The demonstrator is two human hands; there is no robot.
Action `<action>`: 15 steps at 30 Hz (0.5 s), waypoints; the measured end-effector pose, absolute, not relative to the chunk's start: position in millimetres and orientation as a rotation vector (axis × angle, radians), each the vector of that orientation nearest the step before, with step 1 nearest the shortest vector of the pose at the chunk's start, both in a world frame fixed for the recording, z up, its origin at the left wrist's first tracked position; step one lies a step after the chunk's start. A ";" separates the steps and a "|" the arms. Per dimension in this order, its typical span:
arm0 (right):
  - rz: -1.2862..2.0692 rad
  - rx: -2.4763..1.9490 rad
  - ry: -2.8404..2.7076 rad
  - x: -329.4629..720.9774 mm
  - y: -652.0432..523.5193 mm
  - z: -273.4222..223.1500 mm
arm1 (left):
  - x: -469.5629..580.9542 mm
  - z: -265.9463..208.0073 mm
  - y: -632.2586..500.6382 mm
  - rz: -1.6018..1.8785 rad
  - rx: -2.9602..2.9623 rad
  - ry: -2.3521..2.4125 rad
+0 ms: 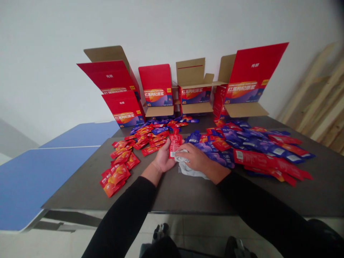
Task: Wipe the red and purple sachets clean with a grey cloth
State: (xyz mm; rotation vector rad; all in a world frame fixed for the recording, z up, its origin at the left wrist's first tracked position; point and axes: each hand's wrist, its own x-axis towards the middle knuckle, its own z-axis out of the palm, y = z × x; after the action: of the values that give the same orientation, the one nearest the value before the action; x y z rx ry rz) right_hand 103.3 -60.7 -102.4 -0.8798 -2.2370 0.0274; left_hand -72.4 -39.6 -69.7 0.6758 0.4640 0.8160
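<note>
Near the middle of the dark table, my left hand [163, 158] is closed on the left edge of a red pouch [175, 141] with a spout at its top. The pouch's printed side and barcode face me. My right hand [194, 157] grips a bunched white cloth [189, 171], pressed close to the pouch's lower right corner. Part of the cloth hangs down over the table. Overlapping red pouches [118, 175] lie to the left of my hands. A mixed heap of blue and red pouches [252, 143] spreads out on the right.
Open red cartons with raised flaps, such as one carton [156, 89] and a larger one [249, 82], stand along the back of the table [188, 195]. More pouches [161, 125] lie before them. A blue table [34, 182] adjoins on the left; wooden slats [319, 104] lean at right.
</note>
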 end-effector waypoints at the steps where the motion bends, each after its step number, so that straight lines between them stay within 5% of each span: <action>1: 0.022 -0.889 -2.220 103.4 -60.2 -102.6 | -71.1 -70.4 -40.6 0.807 0.685 0.465; 15: -0.019 -0.976 -1.795 111.4 -48.8 -112.0 | -63.1 -84.0 -45.1 0.684 0.756 0.510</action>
State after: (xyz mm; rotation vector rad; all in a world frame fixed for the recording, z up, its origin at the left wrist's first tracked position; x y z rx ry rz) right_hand 111.4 -48.8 -112.0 -0.9757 -1.7947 -0.0186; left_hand -63.1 -45.1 -84.0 0.7557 0.5096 0.6835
